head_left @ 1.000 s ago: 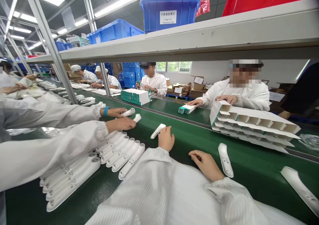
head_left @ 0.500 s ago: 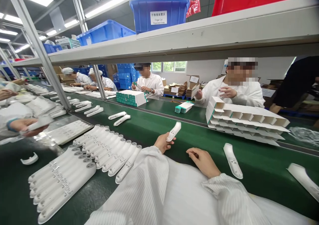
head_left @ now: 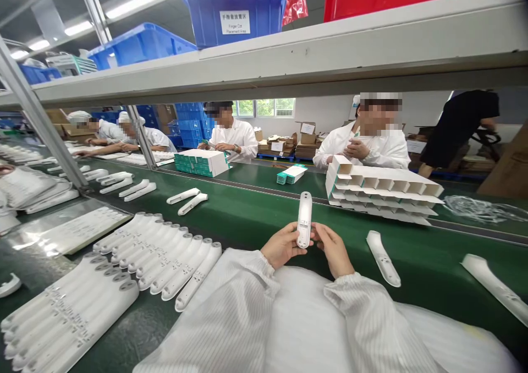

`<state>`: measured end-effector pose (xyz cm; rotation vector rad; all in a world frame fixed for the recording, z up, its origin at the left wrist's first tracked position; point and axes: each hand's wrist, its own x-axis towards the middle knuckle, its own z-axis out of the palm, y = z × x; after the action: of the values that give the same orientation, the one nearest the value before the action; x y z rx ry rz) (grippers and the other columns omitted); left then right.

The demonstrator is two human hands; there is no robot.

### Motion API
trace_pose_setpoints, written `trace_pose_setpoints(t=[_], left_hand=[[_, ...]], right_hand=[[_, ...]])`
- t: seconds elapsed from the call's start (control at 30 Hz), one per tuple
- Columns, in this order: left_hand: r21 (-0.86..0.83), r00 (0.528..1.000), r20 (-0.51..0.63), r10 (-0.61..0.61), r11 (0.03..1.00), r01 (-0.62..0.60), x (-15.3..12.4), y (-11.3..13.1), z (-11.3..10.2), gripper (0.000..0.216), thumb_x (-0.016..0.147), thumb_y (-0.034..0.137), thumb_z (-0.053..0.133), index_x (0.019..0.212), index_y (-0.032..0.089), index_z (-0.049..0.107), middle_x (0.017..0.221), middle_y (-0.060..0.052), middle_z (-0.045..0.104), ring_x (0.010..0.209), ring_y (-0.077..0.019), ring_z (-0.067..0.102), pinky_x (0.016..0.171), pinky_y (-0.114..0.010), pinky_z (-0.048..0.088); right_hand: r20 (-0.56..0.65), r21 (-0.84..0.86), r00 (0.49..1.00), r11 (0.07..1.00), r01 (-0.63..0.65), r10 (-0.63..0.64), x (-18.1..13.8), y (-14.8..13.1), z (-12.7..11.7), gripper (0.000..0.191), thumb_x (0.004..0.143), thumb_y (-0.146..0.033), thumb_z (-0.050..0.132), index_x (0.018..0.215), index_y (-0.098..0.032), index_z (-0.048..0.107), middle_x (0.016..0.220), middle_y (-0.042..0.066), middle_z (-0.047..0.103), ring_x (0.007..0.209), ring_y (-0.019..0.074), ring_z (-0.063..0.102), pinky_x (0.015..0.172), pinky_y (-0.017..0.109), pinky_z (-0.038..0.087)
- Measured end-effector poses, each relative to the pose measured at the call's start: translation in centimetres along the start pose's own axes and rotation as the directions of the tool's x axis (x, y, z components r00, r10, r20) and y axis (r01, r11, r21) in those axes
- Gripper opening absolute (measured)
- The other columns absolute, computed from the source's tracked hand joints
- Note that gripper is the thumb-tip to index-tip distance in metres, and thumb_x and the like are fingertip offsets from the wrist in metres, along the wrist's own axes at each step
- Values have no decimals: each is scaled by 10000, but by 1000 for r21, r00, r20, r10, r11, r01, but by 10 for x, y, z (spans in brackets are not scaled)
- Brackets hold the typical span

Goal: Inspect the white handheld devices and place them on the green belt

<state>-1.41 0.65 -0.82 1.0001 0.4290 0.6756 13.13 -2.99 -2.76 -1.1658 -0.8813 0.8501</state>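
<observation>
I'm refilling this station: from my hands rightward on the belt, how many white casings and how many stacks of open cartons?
White casings: 3. These are the held casing between left hand and right hand, plus the near casing and the far-right casing, both lying on the belt.
Carton stack: 1
Total: 4

Shell (head_left: 304, 219) upright between left grip (head_left: 282, 246) and right grip (head_left: 336, 249), over worktop (head_left: 247, 219), row of shells (head_left: 173, 257) lying left, lone shell (head_left: 383, 258) right, cartons (head_left: 383, 194) behind, boxes (head_left: 202, 162) farther back left, bins (head_left: 233, 10) on shelf (head_left: 371, 48) overhead
</observation>
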Motion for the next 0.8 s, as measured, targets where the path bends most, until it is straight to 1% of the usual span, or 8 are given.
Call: trace_pose_setpoints(t=[0.1, 0.17, 0.4, 0.5, 0.6, 0.67, 0.73, 0.8], left_hand=[[12, 998, 60, -19, 1000, 18, 0, -3, 3, 389, 764, 300, 615, 1124, 180, 529, 1036, -112, 615, 887, -177, 609, 707, -261, 464], [5, 996, 87, -23, 1000, 23, 0, -5, 3, 390, 764, 287, 618, 1129, 181, 532, 991, -102, 625, 905, -184, 607, 738, -277, 466], [2, 986, 169, -7, 1000, 7, -4, -3, 6, 443, 754, 268, 630, 1173, 185, 513, 998, -97, 616, 927, -183, 598, 793, -300, 461], [39, 983, 185, 6, 999, -13, -4, -3, 7, 548, 723, 262, 659, 1229, 207, 459, 1031, -99, 596, 938, -192, 586, 778, -311, 473], [174, 991, 117, 59, 981, -79, 0, -7, 8, 718, 660, 254, 713, 1292, 243, 371, 962, -73, 582, 870, -177, 581, 701, -296, 494], [320, 991, 56, 123, 938, -135, 4, -12, 8, 812, 608, 252, 748, 1308, 251, 337, 878, -41, 554, 787, -150, 564, 621, -265, 495], [452, 983, 22, 182, 875, -172, 8, -17, 9, 861, 575, 266, 764, 1313, 250, 320, 832, -13, 519, 694, -113, 533, 547, -228, 475], [512, 976, -12, 219, 839, -182, 10, -20, 8, 828, 615, 324, 730, 1317, 246, 299, 825, -4, 503, 637, -88, 512, 495, -196, 441]], right_hand=[[69, 203, 996, 977, -72, 59, -3, -6, 3, 331, 658, -438, 669, 895, -207, 679, 734, -3, 636, 606, 117, 525, 541, 233, 426], [129, 286, 989, 953, -102, 67, -5, -9, 4, 306, 637, -387, 705, 880, -203, 676, 674, -23, 610, 559, 99, 495, 521, 225, 422], [303, 404, 950, 892, -205, 82, -8, -15, -1, 281, 670, -334, 703, 900, -181, 654, 536, -63, 483, 466, 51, 399, 420, 162, 355], [281, 430, 955, 877, -216, 98, -8, -13, -2, 346, 680, -336, 698, 992, -212, 617, 559, -66, 506, 471, 55, 416, 418, 158, 366], [222, 443, 968, 872, -206, 115, -6, -10, -1, 285, 689, -383, 682, 918, -229, 612, 648, -46, 582, 555, 84, 508, 469, 183, 421], [185, 445, 973, 871, -205, 134, -4, -8, 0, 236, 678, -389, 690, 824, -222, 610, 671, -38, 609, 629, 106, 562, 527, 199, 455], [167, 460, 972, 859, -226, 166, -4, -9, 0, 222, 663, -371, 705, 796, -218, 617, 692, -27, 636, 690, 129, 598, 586, 220, 479], [189, 492, 955, 820, -292, 227, -3, -11, 0, 218, 676, -367, 687, 809, -202, 641, 720, -4, 663, 696, 148, 614, 608, 245, 492]])
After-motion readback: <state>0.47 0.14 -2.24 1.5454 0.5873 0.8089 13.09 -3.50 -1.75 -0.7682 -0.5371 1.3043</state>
